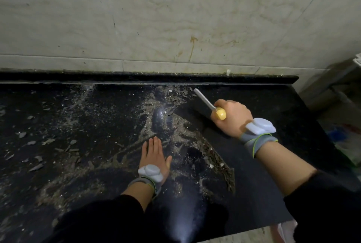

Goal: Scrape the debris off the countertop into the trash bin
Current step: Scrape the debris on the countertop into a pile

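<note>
A black stone countertop (263, 105) is strewn with grey dust and flaky debris (175, 131), thickest in the middle and spread to the left. My right hand (232, 117) grips the yellow handle of a scraper (205, 100) whose flat blade stands on the counter near the back wall, at the right edge of the debris. My left hand (153, 153) rests flat, fingers straight, on the counter amid the dust. No trash bin is clearly in view.
A tiled wall (175, 17) with a raised black back ledge (148, 78) bounds the counter. The counter ends at the right; beyond its edge, lower down, lie blurred white and coloured items (349, 141). The front edge runs along the bottom right.
</note>
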Tool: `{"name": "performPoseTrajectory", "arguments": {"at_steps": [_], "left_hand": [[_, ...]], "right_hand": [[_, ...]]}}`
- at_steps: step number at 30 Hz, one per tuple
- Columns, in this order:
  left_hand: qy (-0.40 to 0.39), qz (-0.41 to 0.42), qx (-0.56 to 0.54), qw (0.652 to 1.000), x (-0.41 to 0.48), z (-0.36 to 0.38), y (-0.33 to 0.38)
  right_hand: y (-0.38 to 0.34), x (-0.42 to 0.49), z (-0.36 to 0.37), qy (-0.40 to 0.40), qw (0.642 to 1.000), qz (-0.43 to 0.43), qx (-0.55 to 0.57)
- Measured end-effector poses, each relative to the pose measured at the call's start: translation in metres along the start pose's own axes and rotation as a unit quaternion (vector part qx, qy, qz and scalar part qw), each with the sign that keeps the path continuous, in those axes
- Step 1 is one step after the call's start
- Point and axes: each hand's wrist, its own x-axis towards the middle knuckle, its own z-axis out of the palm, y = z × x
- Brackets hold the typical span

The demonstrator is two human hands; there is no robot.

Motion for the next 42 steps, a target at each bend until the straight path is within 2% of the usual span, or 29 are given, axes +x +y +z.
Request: {"name": "performPoseTrajectory", "arguments": {"at_steps": [6, 13, 18, 25, 30, 33, 42], "left_hand": [[0.055, -0.022, -0.037, 0.998, 0.021, -0.02, -0.016], [0.006, -0.102, -0.023, 0.995, 0.047, -0.022, -0.037], [-0.006, -0.106, -0.014, 0.994, 0.052, -0.02, -0.038], [-0.017, -0.112, -0.013, 0.993, 0.054, -0.019, -0.038], [-0.026, -0.111, -0.02, 0.993, 0.054, -0.02, -0.039], [-0.028, -0.11, -0.024, 0.993, 0.055, -0.019, -0.039], [-0.041, -0.114, -0.019, 0.992, 0.055, -0.023, -0.039]], "right_hand": [[0.035, 0.03, 0.006, 0.03, 0.994, 0.101, 0.014], [0.072, 0.068, 0.022, -0.001, 0.989, 0.147, -0.018], [0.052, 0.084, 0.03, -0.042, 0.994, 0.089, -0.05], [0.013, 0.073, 0.027, -0.083, 0.99, -0.086, -0.071], [0.022, 0.076, 0.01, -0.029, 0.996, -0.03, -0.073], [0.017, 0.084, 0.011, -0.041, 0.996, 0.01, -0.08], [-0.016, 0.08, 0.031, -0.077, 0.988, -0.097, -0.092]]}}
